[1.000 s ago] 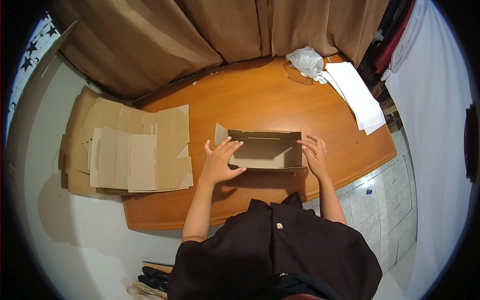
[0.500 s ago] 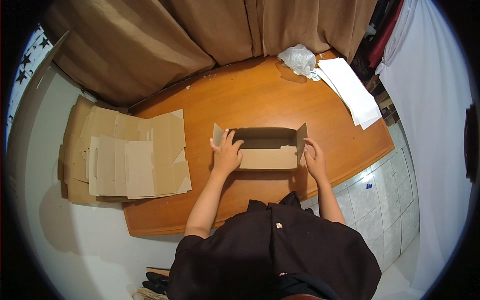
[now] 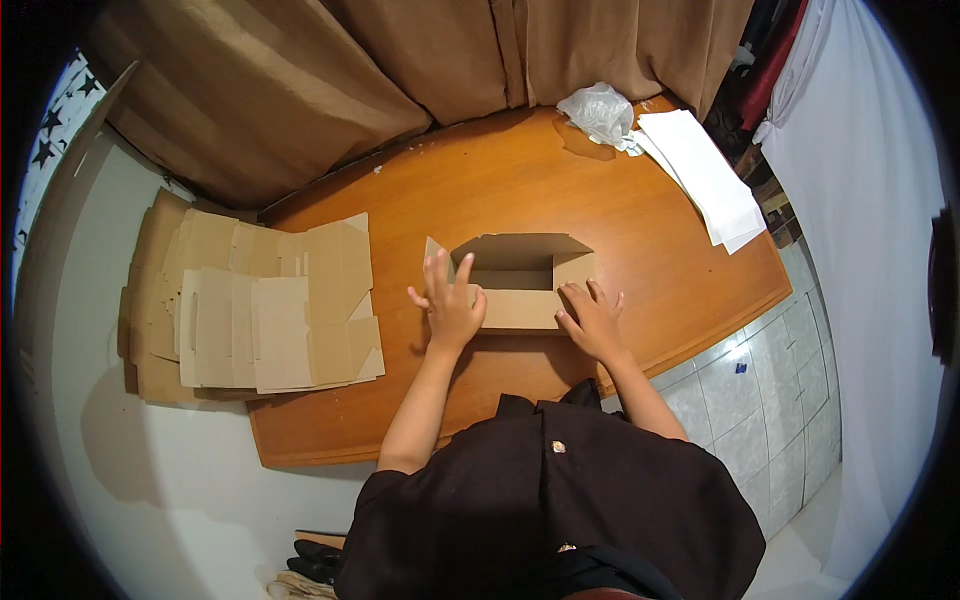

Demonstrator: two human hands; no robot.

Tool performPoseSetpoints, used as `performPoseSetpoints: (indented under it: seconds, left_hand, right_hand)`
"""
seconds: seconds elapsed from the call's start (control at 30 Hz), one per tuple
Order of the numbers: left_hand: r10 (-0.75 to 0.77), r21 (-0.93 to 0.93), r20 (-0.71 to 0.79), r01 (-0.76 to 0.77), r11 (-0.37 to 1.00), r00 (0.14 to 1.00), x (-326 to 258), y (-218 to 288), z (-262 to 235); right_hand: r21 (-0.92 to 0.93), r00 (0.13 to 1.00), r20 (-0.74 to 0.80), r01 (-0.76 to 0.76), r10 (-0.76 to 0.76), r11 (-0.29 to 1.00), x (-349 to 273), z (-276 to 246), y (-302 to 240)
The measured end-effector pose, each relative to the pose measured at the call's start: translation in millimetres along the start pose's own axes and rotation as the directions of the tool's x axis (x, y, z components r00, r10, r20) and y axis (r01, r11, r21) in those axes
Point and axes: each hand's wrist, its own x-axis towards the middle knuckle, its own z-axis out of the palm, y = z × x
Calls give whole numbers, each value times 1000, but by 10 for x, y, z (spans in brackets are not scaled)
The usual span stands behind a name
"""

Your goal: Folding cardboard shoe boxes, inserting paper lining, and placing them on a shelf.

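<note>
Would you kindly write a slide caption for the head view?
Both hands, left hand and right hand, press an open cardboard box on a wooden table.

One open cardboard box (image 3: pixel 520 280), one stack of flattened cartons (image 3: pixel 260 310), one crumpled plastic bag (image 3: pixel 598 110), one pile of white sheets (image 3: pixel 705 175), two hands

Open box (image 3: pixel 520 285) mid-table (image 3: pixel 560 190), flat cardboard stack (image 3: pixel 260 310) left, paper sheets (image 3: pixel 705 175) far right

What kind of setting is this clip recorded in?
Probably a home room used as a small packing spot: a wooden table before brown curtains, a tiled floor, a stack of flat cardboard blanks, and both hands on an open cardboard box.
</note>
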Motion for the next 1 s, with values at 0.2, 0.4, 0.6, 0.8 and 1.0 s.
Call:
performPoseSetpoints:
  seconds: [0.2,0.4,0.6,0.8,1.0]
  left_hand:
    - [-309,-418,-200,204,885,930,-249,-235,42]
    - [-268,-342,17,257,904,963,-354,-321,133]
    - [-39,-350,41,51,935,998,-360,-313,86]
    - [7,-185,196,30,982,981,-336,-258,59]
    - [-76,-153,276,122,981,958,-321,-186,131]
  right_hand:
    - [-61,1000,-2,-14,13,998,44,-13,-29]
    - [-126,997,76,-13,23,992,201,-141,-190]
    - [-42,983,-179,-54,46,998,488,-27,-94]
    - [-112,977,-184,-127,105,985,649,-15,-61]
    - [-85,983,-104,-160,151,984,565,46,-68]
